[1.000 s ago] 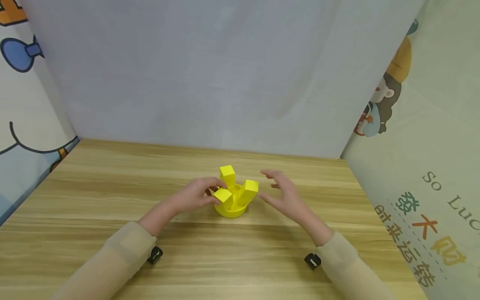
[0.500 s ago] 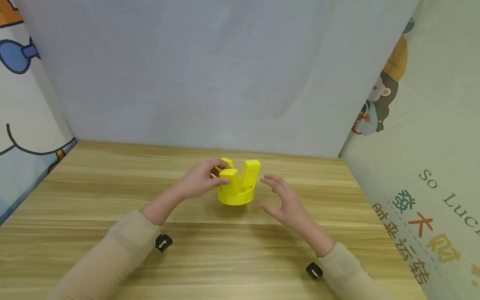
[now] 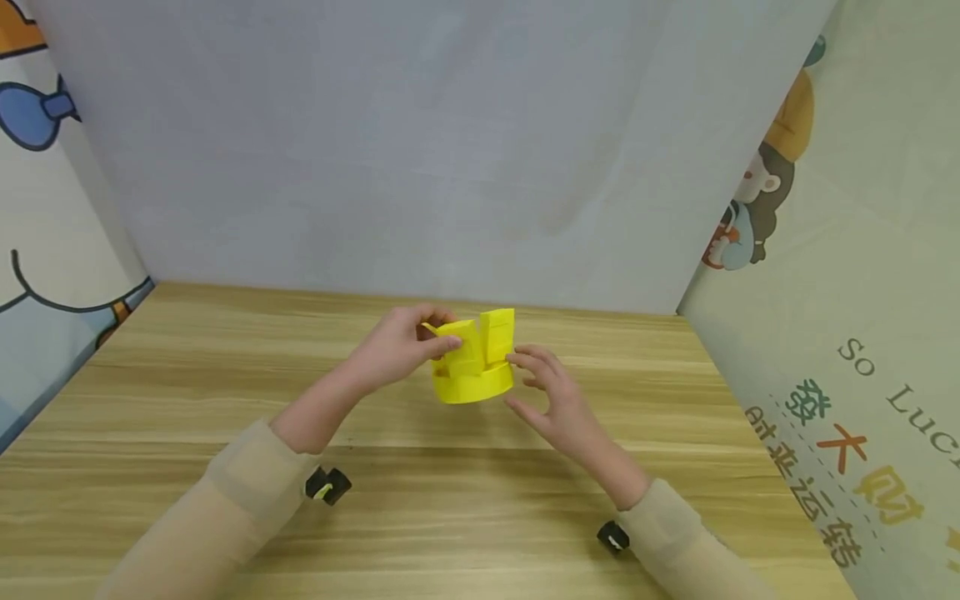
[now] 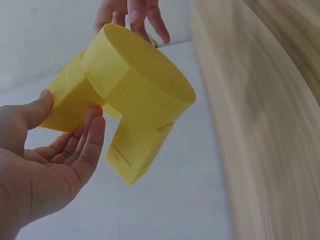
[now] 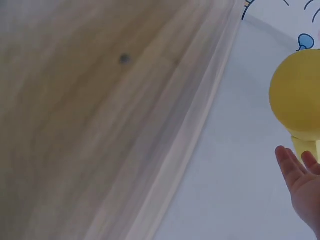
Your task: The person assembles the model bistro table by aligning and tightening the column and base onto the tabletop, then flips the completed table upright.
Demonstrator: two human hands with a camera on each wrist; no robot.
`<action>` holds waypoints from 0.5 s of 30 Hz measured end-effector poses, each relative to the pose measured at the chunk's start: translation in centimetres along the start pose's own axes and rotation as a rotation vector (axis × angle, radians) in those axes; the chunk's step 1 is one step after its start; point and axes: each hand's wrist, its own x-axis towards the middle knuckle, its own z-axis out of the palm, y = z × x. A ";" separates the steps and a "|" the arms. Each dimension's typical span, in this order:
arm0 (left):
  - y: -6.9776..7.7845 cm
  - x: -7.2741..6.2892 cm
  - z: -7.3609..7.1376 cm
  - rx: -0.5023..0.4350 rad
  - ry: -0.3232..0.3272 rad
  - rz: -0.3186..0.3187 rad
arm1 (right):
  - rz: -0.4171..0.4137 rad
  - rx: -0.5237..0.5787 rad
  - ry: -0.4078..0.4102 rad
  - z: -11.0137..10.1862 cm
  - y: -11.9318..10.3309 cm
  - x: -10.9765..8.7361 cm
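Note:
A yellow plastic piece (image 3: 472, 388) with a round shallow base and three blocky prongs hangs above the table, tilted so the base's side faces me. My left hand (image 3: 397, 354) pinches one prong between thumb and fingers; the left wrist view shows this grip on the prong (image 4: 67, 100) and the smooth wall of the base (image 4: 142, 75). At the piece's right side is my right hand (image 3: 558, 408), fingers loosely spread. Its fingertips come close to the right prong (image 3: 497, 337); I cannot tell whether they touch. The left hand partly hides the rear prong.
The wood-grain table (image 3: 450, 517) lies beneath both hands. A plain pale cloth (image 3: 412, 150) hangs behind it. Printed cartoon cloths stand at the left (image 3: 67, 225) and right (image 3: 847, 292). Black wrist cameras sit under the left sleeve (image 3: 327, 485) and right sleeve (image 3: 613, 537).
My left hand has lifted the yellow piece off the table and tipped it, turning its open top away from me. My right hand has moved slightly left, nearer the piece.

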 end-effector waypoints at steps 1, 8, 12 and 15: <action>0.1 -0.1 0.0 -0.008 -0.001 -0.011 | -0.012 0.018 0.003 0.2 0.0 0.0; 0.3 -0.3 0.0 -0.049 -0.010 -0.047 | -0.014 0.119 0.033 0.7 -0.7 0.2; -0.2 -0.4 0.1 -0.048 -0.020 -0.008 | 0.062 0.185 0.023 -0.1 -2.5 0.4; -0.9 -0.7 0.3 0.012 -0.013 0.077 | 0.116 0.231 0.016 -0.8 -3.9 0.7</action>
